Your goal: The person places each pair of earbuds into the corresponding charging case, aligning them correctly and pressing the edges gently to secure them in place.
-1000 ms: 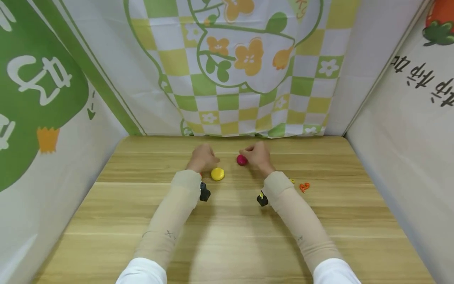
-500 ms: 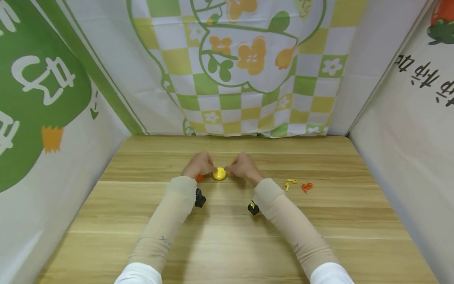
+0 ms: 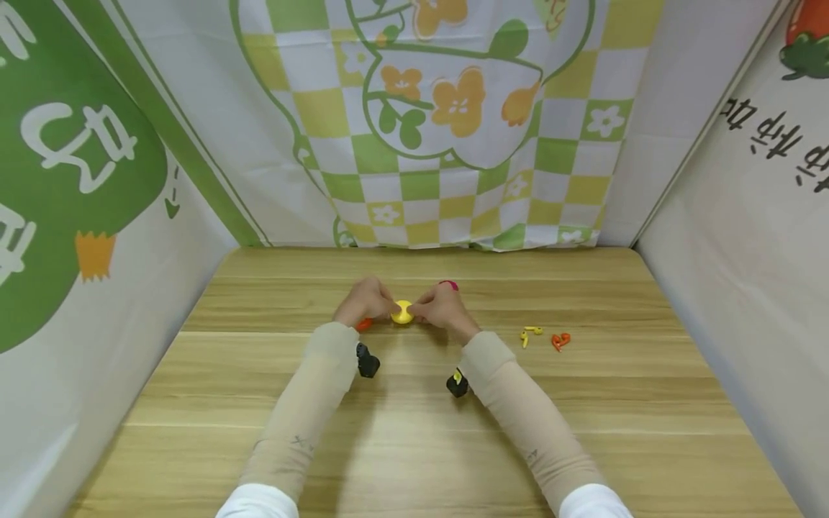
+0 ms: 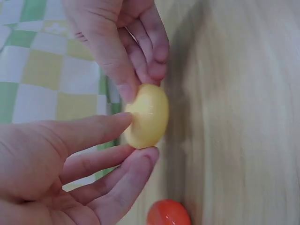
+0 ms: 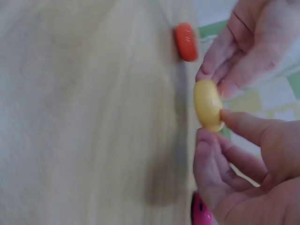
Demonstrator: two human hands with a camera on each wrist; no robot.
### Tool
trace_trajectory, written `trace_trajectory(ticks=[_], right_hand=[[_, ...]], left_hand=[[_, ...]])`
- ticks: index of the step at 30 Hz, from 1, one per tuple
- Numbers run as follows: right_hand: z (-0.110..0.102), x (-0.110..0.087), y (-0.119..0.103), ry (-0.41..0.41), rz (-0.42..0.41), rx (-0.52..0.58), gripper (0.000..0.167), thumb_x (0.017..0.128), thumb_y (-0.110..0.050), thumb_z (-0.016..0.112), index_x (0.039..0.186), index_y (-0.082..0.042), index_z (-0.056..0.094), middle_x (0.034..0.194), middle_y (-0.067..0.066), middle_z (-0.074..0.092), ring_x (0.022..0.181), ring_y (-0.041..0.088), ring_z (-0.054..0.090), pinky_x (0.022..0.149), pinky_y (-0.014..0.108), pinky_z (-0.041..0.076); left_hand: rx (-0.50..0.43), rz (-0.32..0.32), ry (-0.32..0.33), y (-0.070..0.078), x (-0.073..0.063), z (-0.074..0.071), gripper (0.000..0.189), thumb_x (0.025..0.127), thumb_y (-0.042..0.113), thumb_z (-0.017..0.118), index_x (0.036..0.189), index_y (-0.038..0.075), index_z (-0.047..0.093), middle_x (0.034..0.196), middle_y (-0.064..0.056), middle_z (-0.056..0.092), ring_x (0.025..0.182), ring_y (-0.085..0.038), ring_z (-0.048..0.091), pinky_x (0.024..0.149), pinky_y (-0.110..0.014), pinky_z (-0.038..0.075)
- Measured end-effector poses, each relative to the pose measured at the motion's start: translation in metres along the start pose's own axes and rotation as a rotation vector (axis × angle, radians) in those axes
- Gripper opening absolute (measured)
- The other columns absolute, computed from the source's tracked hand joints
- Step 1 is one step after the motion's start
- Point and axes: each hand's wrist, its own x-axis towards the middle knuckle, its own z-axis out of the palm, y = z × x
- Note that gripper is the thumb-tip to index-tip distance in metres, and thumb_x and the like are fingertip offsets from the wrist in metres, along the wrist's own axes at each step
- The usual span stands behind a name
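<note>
A small rounded yellow earbud case [image 3: 403, 316] is held between both hands near the back of the table. My left hand [image 3: 366, 299] pinches its left end with thumb and fingers. At the other end, my right hand [image 3: 443, 306] grips it the same way. In the left wrist view, both thumbs press on one face of the yellow case [image 4: 152, 117], over the wooden surface. Beside the left hand lies an orange-red case [image 3: 364, 325], partly covered by that hand. A pink case [image 3: 450, 285] shows behind the right hand, mostly hidden.
To the right lie yellow earbuds [image 3: 537, 331] and orange earbuds [image 3: 565, 337] on the wooden table [image 3: 414, 446]. A checked cloth [image 3: 453, 187] hangs along the table's back edge. Printed white sheets stand at both sides.
My right hand has let go of the pink case and moved left to the yellow one. Both hands now grip the yellow case, which has shifted slightly back.
</note>
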Motion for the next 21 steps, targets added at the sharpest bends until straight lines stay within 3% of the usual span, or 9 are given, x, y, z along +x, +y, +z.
trace_trajectory(ticks=[5, 8, 12, 15, 18, 21], right_hand=[[-0.021, 0.000, -0.002, -0.023, -0.029, 0.151, 0.023, 0.097, -0.019, 0.078, 0.110, -0.001, 0.082, 0.103, 0.017, 0.082, 0.101, 0.036, 0.077, 0.091, 0.043, 0.064], [-0.037, -0.003, -0.008, -0.075, -0.039, 0.209, 0.026, 0.097, -0.021, 0.079, 0.113, -0.001, 0.080, 0.110, 0.015, 0.080, 0.112, 0.040, 0.074, 0.103, 0.051, 0.059], [-0.058, -0.011, -0.018, -0.138, -0.057, 0.186, 0.026, 0.095, -0.026, 0.082, 0.111, -0.006, 0.081, 0.107, 0.012, 0.081, 0.114, 0.042, 0.071, 0.103, 0.055, 0.058], [-0.072, -0.016, -0.024, -0.186, -0.111, 0.111, 0.024, 0.094, -0.027, 0.083, 0.109, -0.008, 0.082, 0.102, 0.009, 0.082, 0.108, 0.040, 0.073, 0.094, 0.048, 0.062], [-0.082, -0.019, -0.028, -0.249, -0.188, 0.023, 0.020, 0.094, -0.024, 0.083, 0.107, -0.010, 0.083, 0.101, 0.006, 0.082, 0.099, 0.029, 0.075, 0.089, 0.042, 0.063], [-0.089, -0.024, -0.030, -0.311, -0.264, -0.058, 0.014, 0.092, -0.021, 0.084, 0.103, -0.011, 0.084, 0.101, 0.004, 0.083, 0.092, 0.018, 0.075, 0.089, 0.043, 0.064]], left_hand=[[-0.217, 0.048, 0.006, -0.002, -0.007, -0.003, 0.036, 0.097, 0.023, 0.078, 0.126, 0.000, 0.075, 0.135, -0.018, 0.071, 0.123, -0.034, 0.068, 0.109, -0.051, 0.055], [-0.369, 0.071, -0.029, -0.001, -0.012, -0.005, 0.038, 0.097, 0.022, 0.079, 0.129, 0.001, 0.074, 0.140, -0.019, 0.068, 0.129, -0.036, 0.066, 0.115, -0.054, 0.051], [-0.469, 0.109, -0.061, 0.002, -0.017, -0.004, 0.035, 0.095, 0.022, 0.082, 0.123, 0.003, 0.077, 0.129, -0.017, 0.074, 0.120, -0.032, 0.069, 0.114, -0.053, 0.051], [-0.493, 0.146, -0.093, 0.004, -0.024, -0.001, 0.033, 0.094, 0.024, 0.083, 0.121, 0.005, 0.078, 0.123, -0.014, 0.077, 0.117, -0.032, 0.071, 0.114, -0.055, 0.051], [-0.527, 0.189, -0.146, 0.006, -0.031, 0.005, 0.033, 0.095, 0.020, 0.082, 0.122, 0.002, 0.077, 0.119, -0.015, 0.078, 0.117, -0.037, 0.072, 0.113, -0.056, 0.052], [-0.541, 0.233, -0.195, 0.007, -0.037, 0.013, 0.032, 0.094, 0.016, 0.082, 0.122, 0.000, 0.076, 0.114, -0.013, 0.079, 0.109, -0.032, 0.075, 0.109, -0.054, 0.055]])
